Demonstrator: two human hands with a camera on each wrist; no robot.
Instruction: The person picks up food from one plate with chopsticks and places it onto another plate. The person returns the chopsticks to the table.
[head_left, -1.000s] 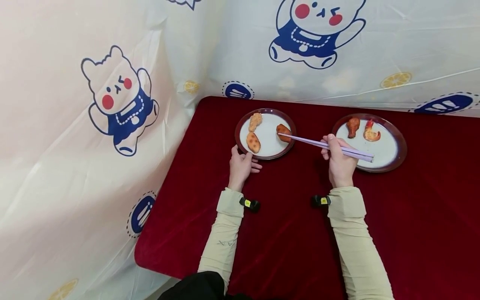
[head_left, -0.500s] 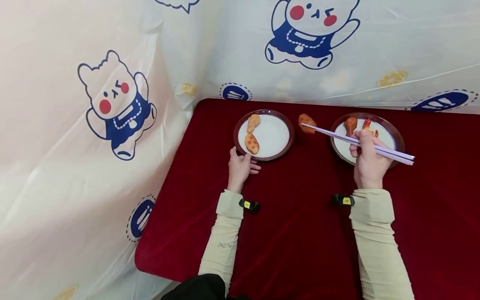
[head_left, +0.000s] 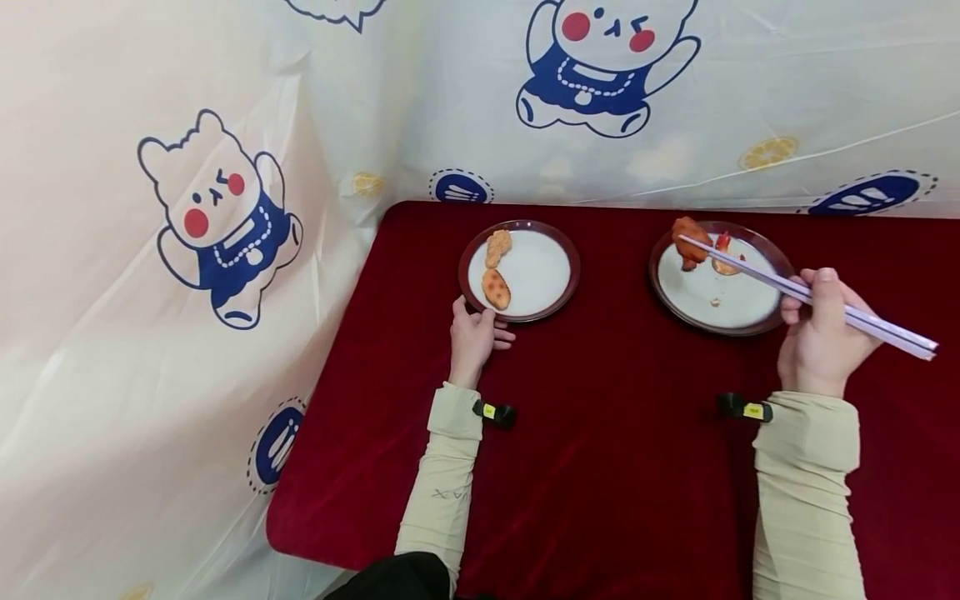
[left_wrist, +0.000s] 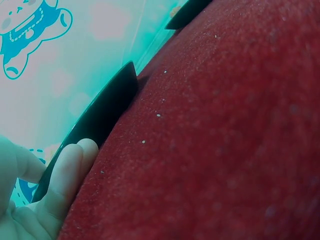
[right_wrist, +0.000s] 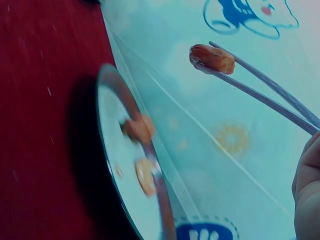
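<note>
My left hand [head_left: 474, 337] holds the near-left rim of a brown-rimmed white plate [head_left: 543, 279]. In the left wrist view, fingers [left_wrist: 65, 167] lie against the plate's dark underside, with another finger behind the rim. On this plate are a bumpy fried piece [head_left: 498, 248] and a browned oval piece [head_left: 496, 289]. My right hand [head_left: 821, 333] grips a pair of lilac chopsticks [head_left: 892, 331]. Their tips pinch a brown fried chicken piece [right_wrist: 212, 58], held in the air above the right plate [head_left: 731, 304]. A drumstick [right_wrist: 137, 128], partly covered in the head view, and a shrimp [right_wrist: 146, 176] lie there.
A dark red cloth [head_left: 615, 400] covers the table. Patterned white curtains [head_left: 420, 100] hang behind it and on the left. The table's left edge [head_left: 330, 350] slopes toward me. A small crumb [head_left: 715, 302] lies on the right plate.
The chopsticks have lifted the fried chicken piece off the left plate and carried it right, over the right plate's far left side. My left hand has stayed at its plate.
</note>
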